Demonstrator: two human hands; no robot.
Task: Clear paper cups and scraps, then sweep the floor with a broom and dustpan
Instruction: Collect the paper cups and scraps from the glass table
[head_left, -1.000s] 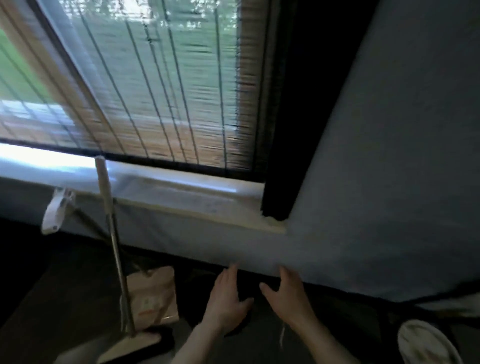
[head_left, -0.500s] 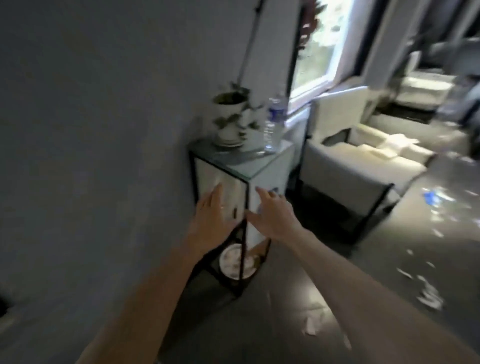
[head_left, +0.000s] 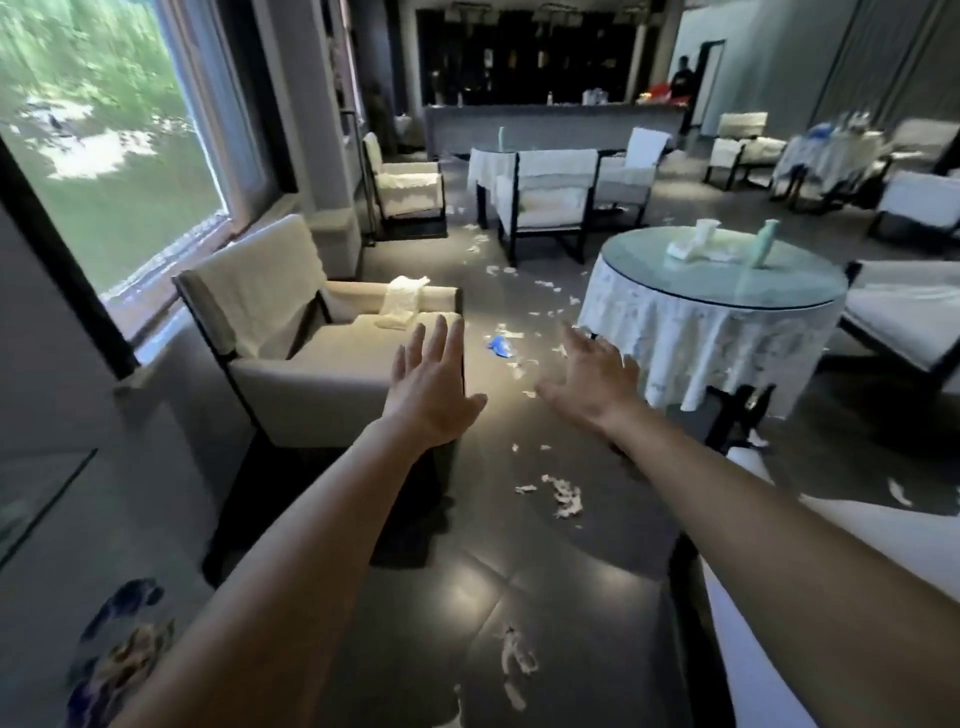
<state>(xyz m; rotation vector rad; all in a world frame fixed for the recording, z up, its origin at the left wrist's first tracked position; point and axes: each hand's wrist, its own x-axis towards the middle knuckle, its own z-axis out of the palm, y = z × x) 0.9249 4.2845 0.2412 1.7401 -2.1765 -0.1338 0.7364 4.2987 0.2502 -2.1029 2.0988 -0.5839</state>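
While both bare arms stretch forward over the dark tiled floor (head_left: 519, 582), the left hand (head_left: 428, 395) is spread flat, palm down, fingers straight and holding nothing, in front of the seat of a cream armchair (head_left: 291, 332) that stands by the window (head_left: 104, 156). The right hand (head_left: 592, 382) is likewise spread with relaxed fingers and empty, well apart from the left and near the draped edge of a round tabletop (head_left: 727, 304) with a white cloth under glass. On that tabletop stand a white paper cup (head_left: 707, 236) with crumpled paper (head_left: 680, 251) just beside it, and a pale green cup (head_left: 768, 248) a little apart. White paper scraps (head_left: 563, 499) lie scattered along the floor between armchair and table, with a blue scrap (head_left: 500, 346) beyond the hands. A folded white towel (head_left: 402, 301) drapes over the armchair's armrest.
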